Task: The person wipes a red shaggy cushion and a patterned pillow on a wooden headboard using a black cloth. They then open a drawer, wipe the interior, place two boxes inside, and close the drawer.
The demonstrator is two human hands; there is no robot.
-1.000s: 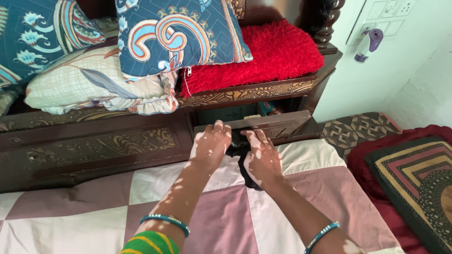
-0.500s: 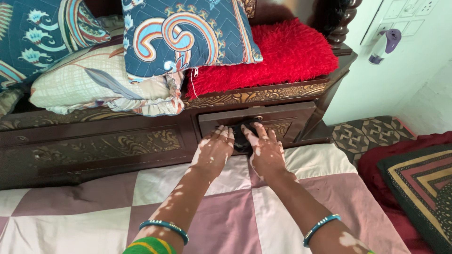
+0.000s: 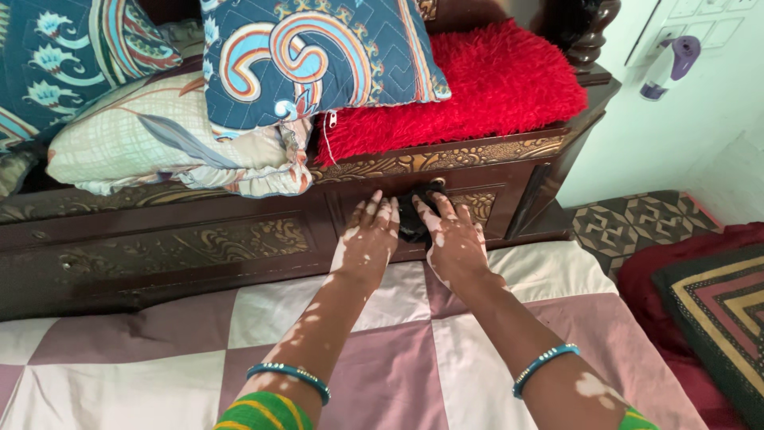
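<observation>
My left hand (image 3: 368,236) lies flat, fingers spread, against the front of a dark carved wooden drawer (image 3: 493,199) in the bed's headboard. My right hand (image 3: 452,239) presses flat beside it on the same drawer front. Between the two hands a bit of black cloth (image 3: 411,221) shows against the wood, partly under my right palm. The drawer front sits flush with the headboard (image 3: 159,247). Both forearms reach out over a pink and white checked bedsheet (image 3: 374,358).
Patterned blue pillows (image 3: 318,56), a cream pillow (image 3: 159,143) and a red shaggy cushion (image 3: 477,87) rest on the headboard ledge. A spray bottle (image 3: 667,68) hangs on the pale wall at right. Patterned mats (image 3: 700,279) lie on the floor beside the bed.
The drawer, open one second ago, has been pushed in until flush. Both hands moved forward with it and now lie flat on its front. Less black cloth shows.
</observation>
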